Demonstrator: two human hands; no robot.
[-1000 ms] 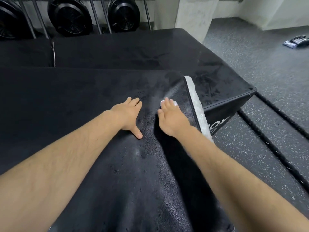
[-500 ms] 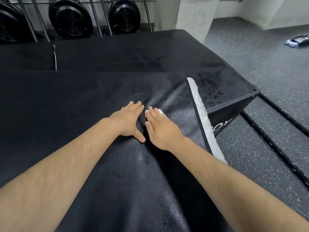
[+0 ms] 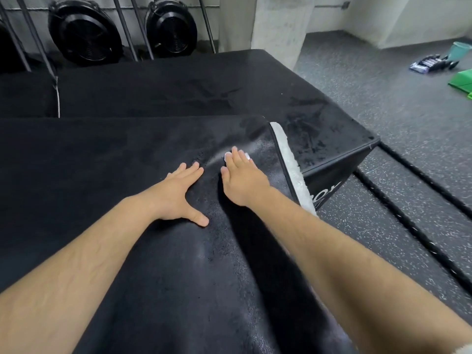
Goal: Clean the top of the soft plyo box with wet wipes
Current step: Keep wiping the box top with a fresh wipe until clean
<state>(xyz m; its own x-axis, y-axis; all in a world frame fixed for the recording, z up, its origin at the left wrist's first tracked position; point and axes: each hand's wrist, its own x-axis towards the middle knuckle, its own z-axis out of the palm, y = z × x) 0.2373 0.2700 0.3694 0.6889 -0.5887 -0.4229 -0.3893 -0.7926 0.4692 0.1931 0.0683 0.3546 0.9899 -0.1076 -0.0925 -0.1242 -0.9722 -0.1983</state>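
Note:
The black soft plyo box (image 3: 102, 175) fills the lower left of the head view, its top sheened with damp streaks. My left hand (image 3: 178, 195) rests flat on the top with fingers straight and thumb spread. Just to its right, my right hand (image 3: 242, 182) presses a white wet wipe (image 3: 227, 156) onto the box top with flat fingers. Only small bits of the wipe show past the fingertips; the rest is hidden under the hand. A white fuzzy strip (image 3: 291, 164) runs along the box's right edge.
A lower black box (image 3: 178, 85) stands behind and to the right, its top also streaked. Two black fans (image 3: 84, 34) and slanted bars stand at the back wall. On the speckled floor lie black ropes (image 3: 421, 226), a wipes pack (image 3: 429, 63) and green items (image 3: 462, 80).
My right hand with the wipe slid left toward the left hand, then moved forward and right again. The left hand stayed in place. The view shifted slightly.

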